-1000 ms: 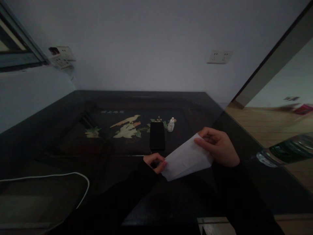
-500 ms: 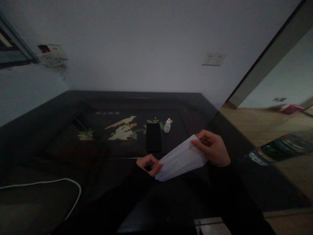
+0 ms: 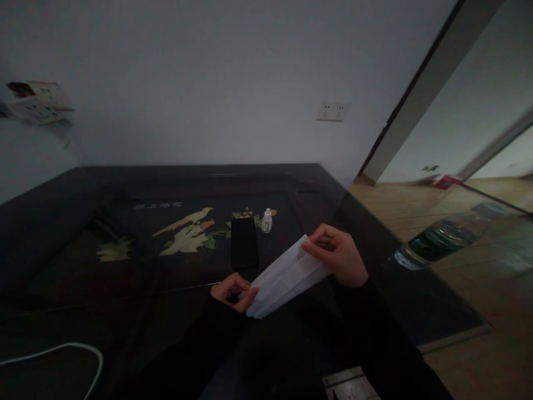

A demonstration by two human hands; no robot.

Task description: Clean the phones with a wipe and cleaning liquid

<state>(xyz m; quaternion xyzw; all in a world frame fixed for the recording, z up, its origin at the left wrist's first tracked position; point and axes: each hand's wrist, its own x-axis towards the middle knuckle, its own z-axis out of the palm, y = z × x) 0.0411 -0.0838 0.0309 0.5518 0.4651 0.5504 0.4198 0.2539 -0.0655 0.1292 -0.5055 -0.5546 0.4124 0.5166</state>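
Observation:
A folded white sheet of thin paper or tissue (image 3: 285, 280) is stretched between my two hands above the dark table. My left hand (image 3: 234, 293) pinches its lower left end between thumb and fingers. At the upper right end, my right hand (image 3: 338, 255) grips it with the thumb on top and the fingers behind. Just beyond the paper lies a black smartphone (image 3: 244, 243), its screen dark. A small white dropper bottle (image 3: 267, 221) stands upright to the right of the phone.
The dark glossy table (image 3: 200, 180) has a bird-and-flower inlay. A water bottle (image 3: 433, 241) with a green label stands at the right edge. A white cable (image 3: 79, 345) curves at the lower left. A wall socket (image 3: 332, 111) is behind, and a pale printed item (image 3: 350, 383) lies near the front.
The view has turned to the right, so the table items appear shifted left. Both hands still hold the paper, which looks slightly narrower and more folded now.

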